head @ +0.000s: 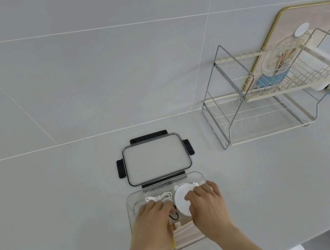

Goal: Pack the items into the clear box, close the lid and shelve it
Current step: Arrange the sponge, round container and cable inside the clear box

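Observation:
The clear box (199, 177) lies on the white counter in front of me, open. Inside it are a coiled white cable (158, 198), a round white device (182, 200), a small black loop (175, 216) and a pinkish flat item (186, 233). My left hand (154, 224) reaches into the box's left half, fingers curled over items I cannot make out. My right hand (208, 205) rests on the round white device, fingers curved around its right side. The clear lid (156, 159) with black latches lies flat just behind the box.
A two-tier wire shelf rack (262, 113) stands at the right against the tiled wall; its upper tier holds a clear container and a blue item. A gold-framed board (320, 16) leans behind it. The counter edge runs along the lower right.

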### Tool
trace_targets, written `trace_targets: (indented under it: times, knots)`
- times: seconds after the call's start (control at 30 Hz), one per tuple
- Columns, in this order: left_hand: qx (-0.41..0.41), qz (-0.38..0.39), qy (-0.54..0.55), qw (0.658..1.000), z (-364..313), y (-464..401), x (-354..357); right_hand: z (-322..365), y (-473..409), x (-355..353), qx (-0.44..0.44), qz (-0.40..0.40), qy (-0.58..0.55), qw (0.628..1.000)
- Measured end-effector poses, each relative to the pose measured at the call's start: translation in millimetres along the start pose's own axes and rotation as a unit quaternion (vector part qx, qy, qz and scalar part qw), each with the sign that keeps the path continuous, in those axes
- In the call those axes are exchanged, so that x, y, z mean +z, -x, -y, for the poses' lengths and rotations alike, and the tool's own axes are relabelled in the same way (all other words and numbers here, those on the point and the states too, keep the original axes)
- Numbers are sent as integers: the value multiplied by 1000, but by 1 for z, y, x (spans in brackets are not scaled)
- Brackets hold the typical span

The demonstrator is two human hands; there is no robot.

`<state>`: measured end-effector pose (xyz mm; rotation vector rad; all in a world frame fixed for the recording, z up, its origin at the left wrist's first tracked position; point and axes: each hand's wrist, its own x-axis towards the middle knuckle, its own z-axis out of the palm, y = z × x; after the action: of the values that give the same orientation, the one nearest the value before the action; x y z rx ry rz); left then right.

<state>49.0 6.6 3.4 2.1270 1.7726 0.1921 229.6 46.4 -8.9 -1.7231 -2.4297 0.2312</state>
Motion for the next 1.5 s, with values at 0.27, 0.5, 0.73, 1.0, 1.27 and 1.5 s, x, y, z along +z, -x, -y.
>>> trace_targets:
  times: [0.27,0.5,0.73,1.0,1.27,1.5]
  knots:
    - [-1,183,-189,965,24,5,-30,44,-24,7,-65,73,-38,994]
    - [9,174,-192,966,23,7,-23,61,-39,28,-120,133,11,984]
    - [13,155,-160,975,27,10,-17,59,-50,34,-123,148,69,979]
    - [20,119,-143,982,28,16,-22,58,-55,25,-119,168,5,979]
    - [14,126,-132,983,32,21,-20,62,-59,19,-142,218,-29,965]
    - [21,124,-137,983,33,21,-16,66,-67,23,-172,235,10,957]
